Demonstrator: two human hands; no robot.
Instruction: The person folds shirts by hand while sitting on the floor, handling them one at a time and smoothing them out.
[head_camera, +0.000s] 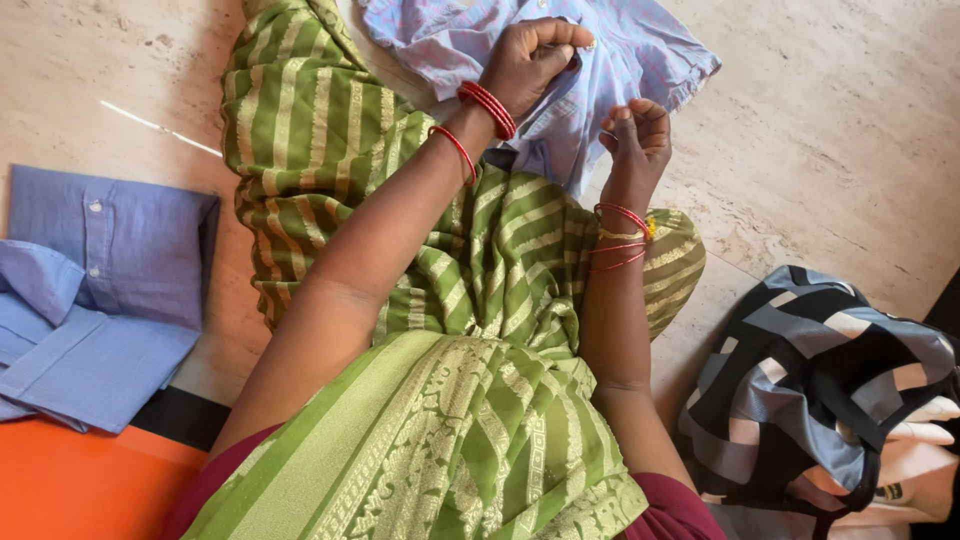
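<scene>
A light blue checked shirt (560, 60) lies over my lap and the stone floor at the top of the view. My left hand (535, 58) is closed on the shirt's cloth, pinching a fold near its front. My right hand (635, 135) is curled shut just to the right, fingertips pinched together as if on something very fine; what it holds is too small to see. Red bangles ring both wrists. My green striped sari (400, 250) covers my lap below the shirt.
A folded blue shirt (95, 300) lies at the left on the floor, partly over an orange surface (70, 490). A black, grey and cream patterned bag (840, 400) sits at the lower right. Pale stone floor (830, 130) surrounds me.
</scene>
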